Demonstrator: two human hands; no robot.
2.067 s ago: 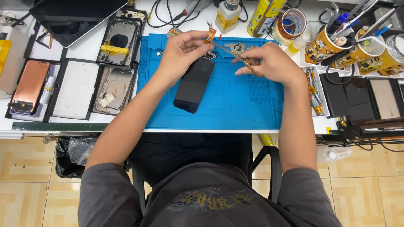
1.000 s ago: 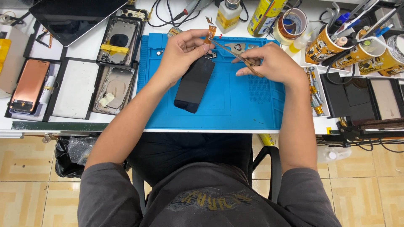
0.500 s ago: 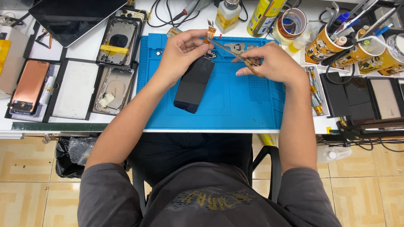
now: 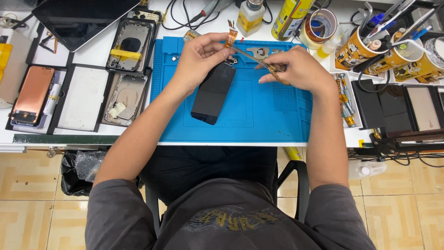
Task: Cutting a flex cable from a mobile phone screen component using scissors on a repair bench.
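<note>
Black glass phone screen panel [image 4: 213, 92]: on blue silicone mat [image 4: 259, 115], long axis near-left to far-right.
Left hand [image 4: 200, 59]: pinching its orange flex ribbon [image 4: 230, 38].
Right hand [image 4: 296, 69]: gripping thin metal tweezers [image 4: 254, 58], pointing left toward ribbon.
Counter [image 4: 99, 51]: white.

A white workbench [image 4: 88, 139] stretches out under and beyond both hands, evenly lit. Below them, nearer the person, beige floor tiles [image 4: 32, 208] show, with a black chair armrest [image 4: 296, 176] and a black rubbish bag [image 4: 76, 173].

Glossy black phone screen [image 4: 213, 93], matt blue mat [image 4: 259, 115]
</note>
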